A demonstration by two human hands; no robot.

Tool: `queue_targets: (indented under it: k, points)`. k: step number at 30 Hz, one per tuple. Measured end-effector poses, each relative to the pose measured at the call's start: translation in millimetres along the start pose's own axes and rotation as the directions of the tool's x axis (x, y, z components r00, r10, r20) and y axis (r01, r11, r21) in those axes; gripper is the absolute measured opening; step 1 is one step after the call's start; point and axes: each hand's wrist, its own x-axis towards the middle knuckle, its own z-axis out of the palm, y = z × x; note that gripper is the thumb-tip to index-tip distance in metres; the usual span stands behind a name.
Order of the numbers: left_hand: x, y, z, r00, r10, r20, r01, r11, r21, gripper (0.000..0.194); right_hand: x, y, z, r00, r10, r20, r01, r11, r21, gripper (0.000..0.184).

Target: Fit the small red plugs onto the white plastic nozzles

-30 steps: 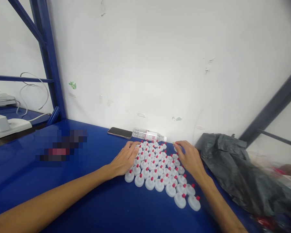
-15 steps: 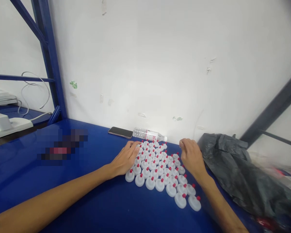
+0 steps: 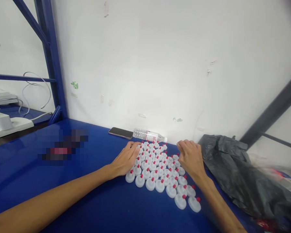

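Several small white round bottles [image 3: 150, 184] with red tips stand packed together on the blue tabletop. Along their left side lies my left hand [image 3: 126, 158], fingers extended forward and touching or almost touching the outer bottles. It holds nothing that I can see. At the back right of the group is my right hand [image 3: 190, 157], its fingers bent and loosely apart beside the bottles. Nothing shows in it, though its palm side is hidden.
Behind the group, a clear plastic bottle [image 3: 149, 135] and a phone [image 3: 120, 132] lie by the white wall. A dark plastic bag [image 3: 228, 165] spreads along the right. Blue frame posts [image 3: 50, 58] rise at the left, near a white power strip [image 3: 19, 124].
My right hand has shifted slightly left and turned, with its fingers nearer the back of the bottles. My left hand and the bottles look unchanged.
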Motion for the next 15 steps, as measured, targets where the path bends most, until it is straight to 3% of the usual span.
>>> queue_targets:
  k: [4,8,11,15]
  points:
    - [-0.2,1.8,-1.0,1.0,0.021,-0.015,-0.021,1.0,-0.003,0.051,0.1,0.2,0.8,0.999,0.053,0.004,-0.054,0.997,0.049,0.025]
    - [-1.0,6.2,-4.5,0.998,0.047,-0.04,-0.048,0.999,-0.014,0.049,-0.4,3.6,4.3,0.994,0.105,0.008,-0.104,0.973,0.208,0.03]
    - [-2.3,13.8,-12.3,0.991,0.072,-0.116,-0.074,0.997,-0.016,0.043,0.8,1.5,-0.4,0.994,0.105,0.023,-0.107,0.932,0.346,0.033]
    - [-4.1,28.6,-26.7,0.938,0.27,-0.217,-0.253,0.962,0.105,0.036,4.7,-15.5,-23.1,0.983,0.154,0.105,-0.185,0.866,0.464,0.038]
